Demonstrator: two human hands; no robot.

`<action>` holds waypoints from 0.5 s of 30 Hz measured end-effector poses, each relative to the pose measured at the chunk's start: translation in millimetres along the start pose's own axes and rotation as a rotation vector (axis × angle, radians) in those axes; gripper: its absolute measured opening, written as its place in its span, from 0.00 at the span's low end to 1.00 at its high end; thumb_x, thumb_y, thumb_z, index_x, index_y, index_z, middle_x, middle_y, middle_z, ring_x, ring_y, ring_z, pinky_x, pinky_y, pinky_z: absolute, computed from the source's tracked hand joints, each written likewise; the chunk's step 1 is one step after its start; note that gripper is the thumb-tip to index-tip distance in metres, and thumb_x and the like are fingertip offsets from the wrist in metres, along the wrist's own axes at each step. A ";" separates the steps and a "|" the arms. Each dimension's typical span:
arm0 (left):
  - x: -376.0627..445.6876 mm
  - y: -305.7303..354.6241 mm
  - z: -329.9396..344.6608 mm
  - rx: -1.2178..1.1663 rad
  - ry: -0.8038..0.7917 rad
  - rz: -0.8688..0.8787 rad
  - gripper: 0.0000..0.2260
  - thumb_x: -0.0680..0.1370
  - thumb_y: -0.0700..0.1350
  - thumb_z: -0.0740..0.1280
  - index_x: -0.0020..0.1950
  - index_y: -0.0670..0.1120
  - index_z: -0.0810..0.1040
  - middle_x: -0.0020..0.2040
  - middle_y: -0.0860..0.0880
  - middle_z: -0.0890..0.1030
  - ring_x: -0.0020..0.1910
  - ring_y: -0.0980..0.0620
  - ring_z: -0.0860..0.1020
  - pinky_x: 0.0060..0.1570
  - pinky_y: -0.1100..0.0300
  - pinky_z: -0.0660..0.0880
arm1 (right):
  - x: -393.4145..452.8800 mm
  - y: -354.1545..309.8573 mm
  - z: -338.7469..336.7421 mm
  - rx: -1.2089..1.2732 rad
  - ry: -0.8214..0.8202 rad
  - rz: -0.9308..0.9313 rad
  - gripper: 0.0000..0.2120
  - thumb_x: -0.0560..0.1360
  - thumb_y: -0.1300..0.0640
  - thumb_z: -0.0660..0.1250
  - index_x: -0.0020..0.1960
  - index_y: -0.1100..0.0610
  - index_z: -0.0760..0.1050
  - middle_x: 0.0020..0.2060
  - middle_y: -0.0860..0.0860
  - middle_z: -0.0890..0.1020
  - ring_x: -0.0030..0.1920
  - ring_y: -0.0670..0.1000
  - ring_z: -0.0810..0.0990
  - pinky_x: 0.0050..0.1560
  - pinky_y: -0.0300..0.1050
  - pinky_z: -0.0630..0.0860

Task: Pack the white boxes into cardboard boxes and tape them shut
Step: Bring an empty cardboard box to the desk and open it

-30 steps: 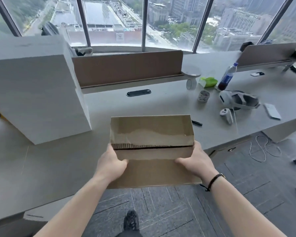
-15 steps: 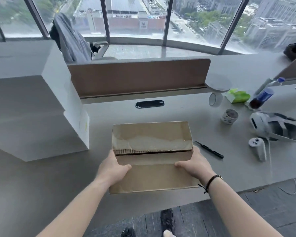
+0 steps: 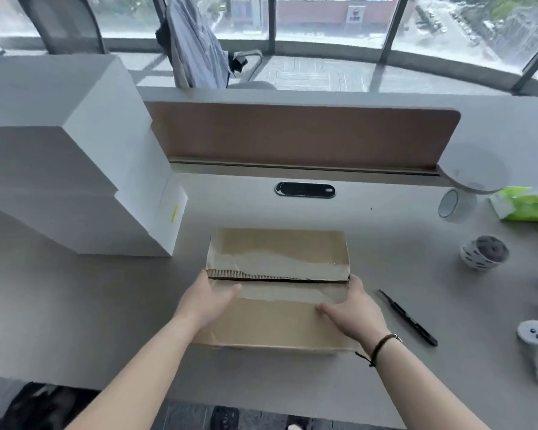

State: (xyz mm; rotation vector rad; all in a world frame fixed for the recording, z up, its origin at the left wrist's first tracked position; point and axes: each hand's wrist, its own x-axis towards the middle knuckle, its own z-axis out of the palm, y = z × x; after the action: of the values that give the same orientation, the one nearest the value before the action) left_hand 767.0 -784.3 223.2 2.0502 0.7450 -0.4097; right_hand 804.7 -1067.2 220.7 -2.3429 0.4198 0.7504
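Hands flank cardboard box (image 3: 277, 252) | left hand (image 3: 205, 302) thumb on top | right hand (image 3: 351, 311) likewise

Cardboard box (image 3: 277, 274) carried in from beyond the desk (image 3: 75, 321) edge and now fully over its grey top, left hand (image 3: 205, 302) and right hand (image 3: 351, 311) still clasping its ends, thumbs on top
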 end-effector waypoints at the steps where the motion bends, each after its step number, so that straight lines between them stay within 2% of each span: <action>1: 0.5 -1.1 0.9 -0.023 0.007 -0.011 0.27 0.73 0.58 0.73 0.71 0.57 0.72 0.68 0.60 0.76 0.71 0.56 0.71 0.67 0.54 0.70 | 0.6 0.1 -0.5 -0.007 0.002 -0.009 0.41 0.72 0.46 0.71 0.78 0.49 0.54 0.46 0.48 0.75 0.49 0.54 0.75 0.47 0.47 0.73; 4: -0.1 -1.7 2.3 -0.115 0.057 -0.042 0.20 0.76 0.53 0.72 0.67 0.55 0.75 0.63 0.58 0.78 0.67 0.54 0.74 0.60 0.56 0.70 | 0.9 2.6 -1.2 0.006 -0.010 -0.031 0.43 0.72 0.45 0.71 0.80 0.49 0.52 0.49 0.47 0.74 0.52 0.55 0.76 0.52 0.48 0.76; 6: -2.4 -3.7 2.8 -0.126 0.070 -0.041 0.17 0.76 0.54 0.71 0.65 0.55 0.77 0.61 0.59 0.79 0.65 0.54 0.76 0.58 0.56 0.71 | -2.5 4.3 -0.8 0.048 -0.018 -0.033 0.43 0.73 0.45 0.72 0.80 0.48 0.52 0.53 0.47 0.75 0.56 0.55 0.77 0.54 0.48 0.76; 8: -6.3 -5.5 2.1 -0.130 0.058 -0.028 0.17 0.76 0.55 0.71 0.63 0.54 0.76 0.63 0.60 0.78 0.65 0.55 0.75 0.61 0.55 0.72 | -7.3 3.8 -0.7 0.102 -0.024 -0.027 0.42 0.74 0.45 0.72 0.81 0.49 0.53 0.63 0.49 0.77 0.61 0.55 0.77 0.55 0.47 0.73; 11: -10.0 -8.8 -2.0 -0.115 0.075 -0.021 0.22 0.76 0.56 0.71 0.68 0.50 0.76 0.65 0.55 0.78 0.64 0.52 0.76 0.64 0.53 0.73 | -15.5 2.9 0.1 0.173 0.015 -0.045 0.40 0.76 0.44 0.71 0.81 0.52 0.55 0.74 0.49 0.71 0.72 0.54 0.71 0.64 0.47 0.70; 13: -14.5 -7.6 -7.6 -0.121 0.099 -0.018 0.23 0.77 0.56 0.70 0.68 0.48 0.76 0.65 0.54 0.78 0.64 0.51 0.76 0.64 0.52 0.72 | -21.0 2.5 -0.2 0.234 0.042 -0.058 0.39 0.76 0.42 0.70 0.80 0.52 0.57 0.76 0.49 0.68 0.75 0.52 0.67 0.68 0.47 0.67; 15: -20.6 -7.9 -12.6 -0.144 0.130 0.009 0.16 0.78 0.55 0.70 0.63 0.48 0.79 0.60 0.54 0.80 0.61 0.51 0.77 0.59 0.54 0.73 | -26.1 3.0 -1.7 0.313 0.080 -0.073 0.36 0.76 0.40 0.69 0.78 0.51 0.61 0.75 0.49 0.69 0.75 0.51 0.68 0.68 0.47 0.68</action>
State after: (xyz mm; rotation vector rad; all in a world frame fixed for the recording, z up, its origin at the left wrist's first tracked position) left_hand 746.2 -777.6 236.2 1.9575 0.8188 -0.2121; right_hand 783.4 -1067.8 236.2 -2.0858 0.4492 0.5167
